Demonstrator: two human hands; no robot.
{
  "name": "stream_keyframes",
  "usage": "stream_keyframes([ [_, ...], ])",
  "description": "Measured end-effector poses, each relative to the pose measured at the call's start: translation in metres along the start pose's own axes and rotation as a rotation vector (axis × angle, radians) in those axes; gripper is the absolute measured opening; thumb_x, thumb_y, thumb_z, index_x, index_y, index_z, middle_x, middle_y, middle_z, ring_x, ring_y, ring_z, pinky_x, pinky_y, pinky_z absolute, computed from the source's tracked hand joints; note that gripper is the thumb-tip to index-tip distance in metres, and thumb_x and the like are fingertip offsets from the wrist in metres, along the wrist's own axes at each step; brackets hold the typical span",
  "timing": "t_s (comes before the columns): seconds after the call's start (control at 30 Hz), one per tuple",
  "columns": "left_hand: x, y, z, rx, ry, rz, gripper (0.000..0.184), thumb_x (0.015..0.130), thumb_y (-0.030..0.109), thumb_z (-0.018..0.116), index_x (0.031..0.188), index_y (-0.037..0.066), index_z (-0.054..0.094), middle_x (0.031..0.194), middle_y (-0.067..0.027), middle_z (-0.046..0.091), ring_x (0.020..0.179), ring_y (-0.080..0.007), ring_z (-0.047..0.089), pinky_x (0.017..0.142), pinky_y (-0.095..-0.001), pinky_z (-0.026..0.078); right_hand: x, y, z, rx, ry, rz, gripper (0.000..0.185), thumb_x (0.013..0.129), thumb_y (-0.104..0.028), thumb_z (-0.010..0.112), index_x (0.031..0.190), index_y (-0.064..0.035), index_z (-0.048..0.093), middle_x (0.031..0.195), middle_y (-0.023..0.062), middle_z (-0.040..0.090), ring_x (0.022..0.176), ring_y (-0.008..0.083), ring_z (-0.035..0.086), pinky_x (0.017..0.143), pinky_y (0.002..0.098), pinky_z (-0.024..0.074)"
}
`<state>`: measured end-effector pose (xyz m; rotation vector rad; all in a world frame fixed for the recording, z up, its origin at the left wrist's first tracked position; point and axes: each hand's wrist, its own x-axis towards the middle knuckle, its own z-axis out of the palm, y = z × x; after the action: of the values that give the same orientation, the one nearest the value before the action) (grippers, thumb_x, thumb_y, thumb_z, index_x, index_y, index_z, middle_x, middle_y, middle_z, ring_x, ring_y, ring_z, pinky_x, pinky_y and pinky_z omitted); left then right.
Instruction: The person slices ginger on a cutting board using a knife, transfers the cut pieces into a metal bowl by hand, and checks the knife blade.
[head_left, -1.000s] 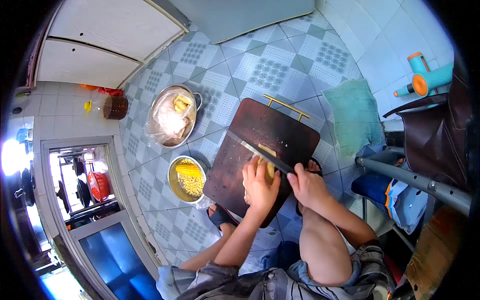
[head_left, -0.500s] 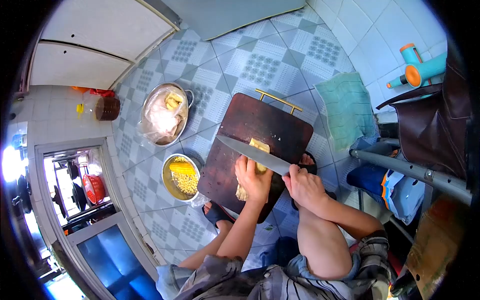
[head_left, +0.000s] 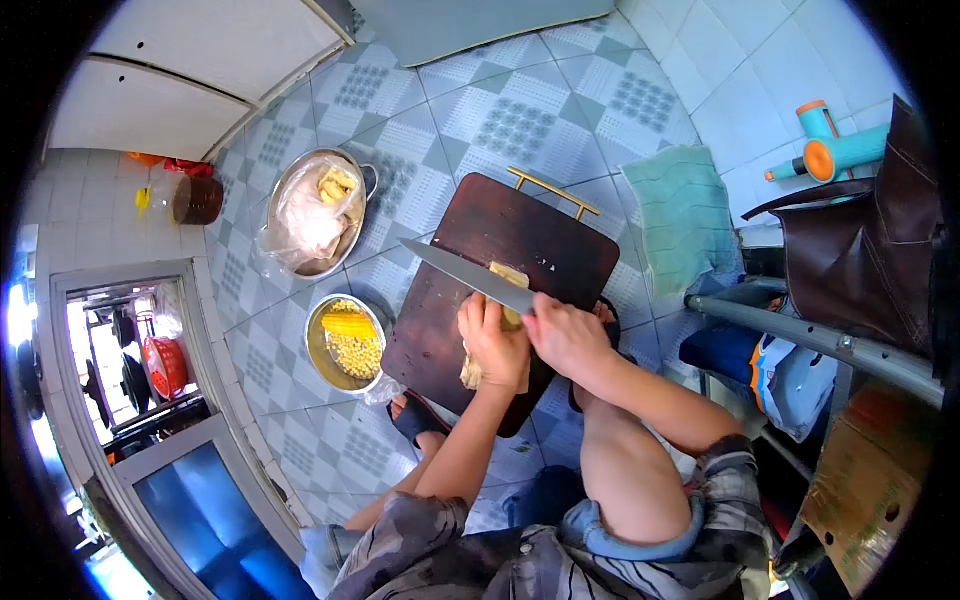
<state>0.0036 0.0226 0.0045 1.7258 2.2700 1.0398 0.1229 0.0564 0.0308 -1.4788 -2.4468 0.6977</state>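
A dark red-brown cutting board (head_left: 450, 230) with a gold handle lies on the floor before me. My left hand (head_left: 492, 340) is closed on a pale yellow piece of food (head_left: 510, 274) on the board; the palm and fingers hide its middle, and its lower end shows beside the wrist. My right hand (head_left: 562, 335) grips the handle of a large knife (head_left: 460, 268). The blade crosses over the food just beyond my left fingers, its tip pointing to the upper left. Whether the edge touches the food cannot be made out.
Left of the board stand a metal bowl (head_left: 317, 350) with corn kernels and cob pieces, and a metal pot (head_left: 355, 232) holding a plastic bag of food. A green mat (head_left: 680, 220) lies at the right, near a metal rack (head_left: 800, 335) and brown bag (head_left: 850, 270).
The knife has tilted and its tip now reaches past the board's left edge. My right hand has come closer to my left hand, which still holds the food. The whole view has shifted slightly.
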Motion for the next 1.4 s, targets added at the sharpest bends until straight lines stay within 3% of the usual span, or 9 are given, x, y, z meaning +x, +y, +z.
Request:
stream_keyframes([
  [0.07,0.001,-0.004,0.005,0.005,0.033,0.016,0.038,0.062,0.008,0.072,0.097,0.002,0.064,0.108,-0.0172,0.058,0.101,-0.0364,0.052,0.088,-0.044,0.043,0.011,-0.005,0.001,-0.016,0.01,-0.043,0.029,0.093,-0.028,0.049,0.09,0.0007,0.049,0.067,0.0192,0.064,0.058,0.0311,0.066,0.046,0.0395,0.054],
  [0.23,0.0,0.002,0.003,0.002,0.035,-0.01,0.046,0.057,0.013,0.079,0.099,0.004,0.063,0.113,-0.0166,0.056,0.104,-0.0364,0.051,0.089,-0.0451,0.042,-0.007,-0.007,-0.031,0.004,-0.135,0.065,0.024,0.093,-0.027,0.049,0.091,-0.0024,0.046,0.068,0.0212,0.063,0.062,0.0386,0.064,0.056,0.0504,0.0525],
  [0.3,0.004,0.005,-0.002,0.004,0.017,-0.044,0.048,0.056,0.015,0.08,0.099,0.005,0.063,0.113,-0.0155,0.056,0.103,-0.0347,0.052,0.089,-0.0445,0.043,-0.038,0.005,-0.035,-0.053,-0.084,0.039,0.024,0.093,-0.027,0.048,0.091,-0.0034,0.045,0.067,0.0216,0.063,0.06,0.0385,0.064,0.054,0.0481,0.053],
  [0.37,0.003,0.005,-0.001,-0.055,-0.014,-0.039,0.048,0.056,0.014,0.079,0.101,0.005,0.064,0.112,-0.0153,0.056,0.103,-0.0342,0.052,0.089,-0.0439,0.043,-0.058,0.011,-0.047,-0.068,-0.202,0.203,0.024,0.093,-0.028,0.049,0.091,-0.0036,0.046,0.067,0.022,0.063,0.061,0.0395,0.064,0.055,0.0488,0.0528],
  [0.63,0.002,-0.008,0.007,-0.046,0.043,-0.012,0.04,0.061,0.011,0.074,0.098,0.003,0.063,0.113,-0.0159,0.057,0.103,-0.0354,0.052,0.088,-0.0437,0.044,0.03,-0.017,-0.01,-0.003,-0.136,0.062,0.026,0.094,-0.028,0.048,0.092,-0.0027,0.048,0.071,0.0233,0.064,0.064,0.0405,0.065,0.057,0.0504,0.0529],
  [0.87,0.007,0.002,0.0,-0.096,0.053,-0.035,0.045,0.056,0.014,0.08,0.098,0.006,0.063,0.113,-0.0137,0.057,0.104,-0.035,0.051,0.089,-0.0435,0.044,-0.049,0.018,-0.033,-0.179,-0.231,0.218,0.028,0.094,-0.03,0.046,0.092,-0.0025,0.047,0.07,0.0234,0.064,0.062,0.0407,0.065,0.055,0.0494,0.0531],
  [1.13,0.007,-0.004,0.004,-0.06,0.07,-0.016,0.036,0.063,0.013,0.074,0.097,0.005,0.063,0.113,-0.0138,0.058,0.101,-0.0346,0.052,0.088,-0.0435,0.044,0.027,-0.013,-0.011,-0.039,-0.161,0.113,0.03,0.095,-0.033,0.044,0.092,-0.0037,0.046,0.068,0.024,0.063,0.062,0.043,0.063,0.057,0.0536,0.0519],
  [1.33,0.006,0.002,0.003,-0.076,0.037,-0.041,0.043,0.057,0.015,0.078,0.097,0.006,0.063,0.114,-0.012,0.058,0.102,-0.0333,0.052,0.088,-0.0431,0.045,-0.041,0.009,-0.037,-0.178,-0.289,0.302,0.029,0.095,-0.033,0.044,0.091,-0.004,0.046,0.07,0.0237,0.064,0.064,0.0429,0.064,0.056,0.0533,0.0516],
  [1.4,0.005,0.002,0.006,-0.083,0.053,-0.039,0.041,0.057,0.016,0.077,0.095,0.008,0.063,0.114,-0.0109,0.058,0.101,-0.0321,0.053,0.086,-0.0431,0.045,-0.036,0.011,-0.031,-0.174,-0.261,0.262,0.029,0.095,-0.033,0.045,0.091,-0.0037,0.046,0.07,0.0238,0.064,0.064,0.0421,0.064,0.056,0.0526,0.0519],
])
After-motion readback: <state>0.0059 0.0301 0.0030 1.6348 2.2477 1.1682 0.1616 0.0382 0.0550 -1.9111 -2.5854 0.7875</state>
